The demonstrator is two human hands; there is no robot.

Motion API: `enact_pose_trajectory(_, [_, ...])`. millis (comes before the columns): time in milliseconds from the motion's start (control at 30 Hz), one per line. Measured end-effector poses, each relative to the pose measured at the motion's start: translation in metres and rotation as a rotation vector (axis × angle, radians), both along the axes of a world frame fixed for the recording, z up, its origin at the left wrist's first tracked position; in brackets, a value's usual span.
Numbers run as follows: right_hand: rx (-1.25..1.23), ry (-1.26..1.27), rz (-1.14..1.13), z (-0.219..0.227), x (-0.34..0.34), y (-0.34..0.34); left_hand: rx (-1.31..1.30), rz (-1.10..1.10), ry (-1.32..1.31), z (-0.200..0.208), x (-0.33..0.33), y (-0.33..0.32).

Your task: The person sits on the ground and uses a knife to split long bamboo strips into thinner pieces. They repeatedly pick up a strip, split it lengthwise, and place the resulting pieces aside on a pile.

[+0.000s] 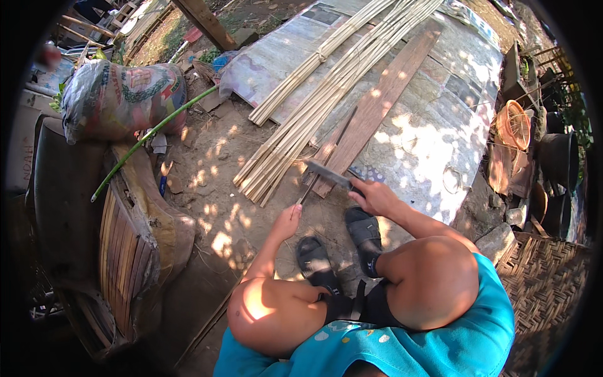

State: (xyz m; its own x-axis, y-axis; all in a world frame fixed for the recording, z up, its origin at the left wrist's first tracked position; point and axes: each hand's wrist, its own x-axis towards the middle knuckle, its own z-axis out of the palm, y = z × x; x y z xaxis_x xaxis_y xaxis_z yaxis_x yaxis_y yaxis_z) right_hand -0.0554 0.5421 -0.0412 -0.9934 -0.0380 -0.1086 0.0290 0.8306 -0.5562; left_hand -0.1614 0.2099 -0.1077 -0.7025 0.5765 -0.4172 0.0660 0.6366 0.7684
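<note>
My left hand (287,221) is closed round the near end of a thin dark stick (342,132), which slants up and away over a brown wooden plank (389,94). In my right hand (378,198) is the handle of a knife (328,173). Its broad grey blade points left and crosses the stick near the plank's near end; I cannot tell whether blade and stick touch. Left of the plank lie long pale split sticks, one loose group (314,125) and one tied bundle (295,78). My sandalled feet stand just below the plank's end.
A printed sheet (421,157) lies under the plank and sticks. To the left are a stuffed plastic sack (122,100), a green stalk (154,130) and a wooden slatted piece (119,245). At the right are an orange basket (513,124), dark pots (558,160) and a woven mat (543,283).
</note>
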Motion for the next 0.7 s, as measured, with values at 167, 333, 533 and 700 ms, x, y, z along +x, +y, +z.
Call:
enact_pose_trajectory(167, [0.057,0.047,-0.135,-0.012,-0.007,0.034,-0.062,-0.010,0.174,0.000,0.014,-0.013])
enact_pose_trajectory(333, [0.031,0.151,0.032,-0.021,-0.008,0.005,0.002,0.031,0.134,-0.006,0.018,-0.035])
enact_pose_trajectory(533, [0.109,0.191,-0.438,-0.039,-0.046,0.097,-0.106,0.041,-0.105,-0.007,0.008,-0.060])
enact_pose_trajectory(700, [-0.034,-0.036,-0.099,-0.035,0.006,-0.009,-0.211,0.056,0.298,0.015,0.009,-0.002])
